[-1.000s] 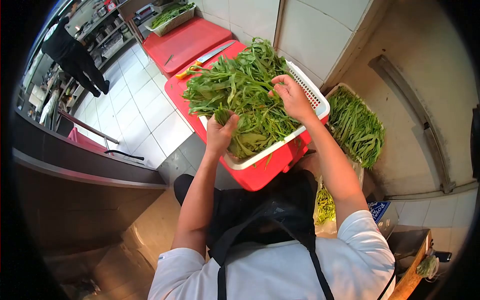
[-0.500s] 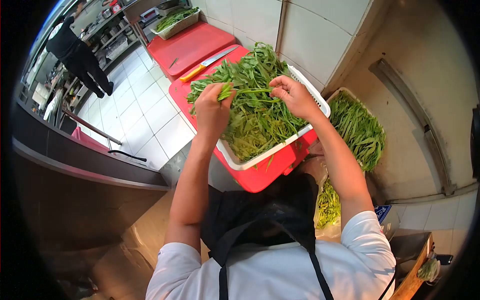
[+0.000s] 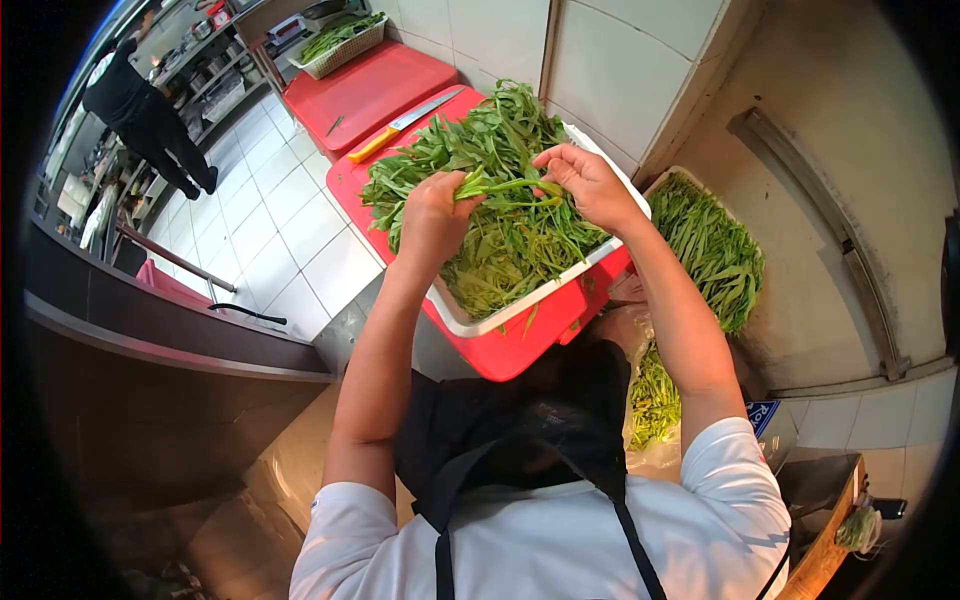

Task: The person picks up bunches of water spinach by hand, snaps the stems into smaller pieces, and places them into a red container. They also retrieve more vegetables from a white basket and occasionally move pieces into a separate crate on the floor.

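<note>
My left hand is closed around a small bunch of green stems above the left side of a white basket. On the right, my right hand pinches the far end of a stem that stretches between both hands. Leafy greens fill the basket, piled highest at its far side, with smaller yellowish-green pieces at the near side. The basket rests on a red lid. Beyond my left hand, a knife with a yellow handle lies on the red surface.
A second red lid stands behind, with a basket of greens beyond it. More greens fill a container at right. A bag of cut stems is below my right arm. A person in black stands far left.
My left hand has risen from the near-left greens, bringing the bunch up toward my right hand. Over the last half second it has shifted slightly right, and the stem between the hands sags.
</note>
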{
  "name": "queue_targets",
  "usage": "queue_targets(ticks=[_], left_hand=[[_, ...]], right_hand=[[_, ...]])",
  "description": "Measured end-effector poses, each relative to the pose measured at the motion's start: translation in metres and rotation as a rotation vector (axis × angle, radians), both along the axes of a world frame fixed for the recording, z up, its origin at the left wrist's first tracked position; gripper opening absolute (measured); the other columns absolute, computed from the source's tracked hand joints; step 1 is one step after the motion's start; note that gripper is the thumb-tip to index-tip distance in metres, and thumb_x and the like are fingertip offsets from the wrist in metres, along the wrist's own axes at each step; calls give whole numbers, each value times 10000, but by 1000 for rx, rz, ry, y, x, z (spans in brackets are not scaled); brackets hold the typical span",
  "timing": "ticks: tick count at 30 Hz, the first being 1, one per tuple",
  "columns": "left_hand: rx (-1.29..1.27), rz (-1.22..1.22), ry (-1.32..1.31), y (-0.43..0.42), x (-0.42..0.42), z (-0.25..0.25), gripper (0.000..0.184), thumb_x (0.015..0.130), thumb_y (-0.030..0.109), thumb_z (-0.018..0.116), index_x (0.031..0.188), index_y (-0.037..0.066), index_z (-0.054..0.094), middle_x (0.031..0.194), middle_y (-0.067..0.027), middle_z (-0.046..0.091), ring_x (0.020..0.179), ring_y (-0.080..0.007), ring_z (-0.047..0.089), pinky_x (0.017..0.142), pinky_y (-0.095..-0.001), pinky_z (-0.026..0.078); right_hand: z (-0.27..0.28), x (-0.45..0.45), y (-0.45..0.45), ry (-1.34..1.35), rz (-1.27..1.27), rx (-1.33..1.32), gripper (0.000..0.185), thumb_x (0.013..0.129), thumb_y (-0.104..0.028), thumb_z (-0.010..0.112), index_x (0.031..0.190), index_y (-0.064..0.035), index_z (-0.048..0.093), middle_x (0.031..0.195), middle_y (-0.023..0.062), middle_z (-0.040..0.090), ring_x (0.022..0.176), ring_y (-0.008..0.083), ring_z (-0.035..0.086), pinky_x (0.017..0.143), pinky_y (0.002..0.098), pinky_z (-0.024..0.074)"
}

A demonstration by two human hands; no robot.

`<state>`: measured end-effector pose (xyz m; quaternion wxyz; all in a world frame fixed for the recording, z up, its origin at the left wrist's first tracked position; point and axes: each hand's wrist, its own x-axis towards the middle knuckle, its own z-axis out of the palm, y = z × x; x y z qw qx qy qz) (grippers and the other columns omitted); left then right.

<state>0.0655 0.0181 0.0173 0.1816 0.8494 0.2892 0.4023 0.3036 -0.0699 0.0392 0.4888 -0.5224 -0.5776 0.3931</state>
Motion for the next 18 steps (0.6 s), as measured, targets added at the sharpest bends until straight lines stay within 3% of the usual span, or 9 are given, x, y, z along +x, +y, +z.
queue_targets(ticks=[3,6,7,11,14,18], left_hand=[[71,23,0,6,-7,-3,168,851,138,745,961,22,692,862,-153,686,804,-321,674,735,-397,518],[-156,164,-287,15,-17,-11,178,875,169,745,975,29,700,867,-166,700,791,-307,681,723,-393,517],[-209,197,-325,19,-25,-8,190,923,196,721,1008,27,710,849,-122,727,738,-211,677,697,-338,515],[-316,248,-435,25,-42,-3,207,938,207,716,1028,21,711,836,-44,719,753,-119,625,704,-290,503],[-281,210,-477,18,-37,-5,199,917,193,735,1034,34,711,901,-83,724,782,-159,652,727,-307,511],[-162,89,-290,-5,-24,5,194,871,144,756,1037,52,716,941,-115,705,828,-233,675,755,-334,522]], right_hand=[[2,0,-3,-12,-19,-50,243,1055,-212,529,1145,-5,617,1028,35,653,912,134,671,852,274,496],[-1,4,-6,-36,-49,-45,230,1056,-209,529,1121,-10,625,989,21,646,921,113,650,865,270,490],[-3,8,-6,-43,-58,-35,226,1057,-208,529,1112,-12,627,971,15,643,926,104,640,871,269,488],[-17,25,-3,-82,-46,-34,221,1053,-206,537,1111,-17,637,982,2,646,917,98,630,860,265,488],[-17,17,-6,-49,-62,-39,220,1050,-207,541,1090,-15,642,910,14,670,880,89,594,843,258,468],[-20,10,-5,-16,-27,-27,217,1050,-195,542,1087,-6,641,943,17,660,885,94,615,843,266,477]])
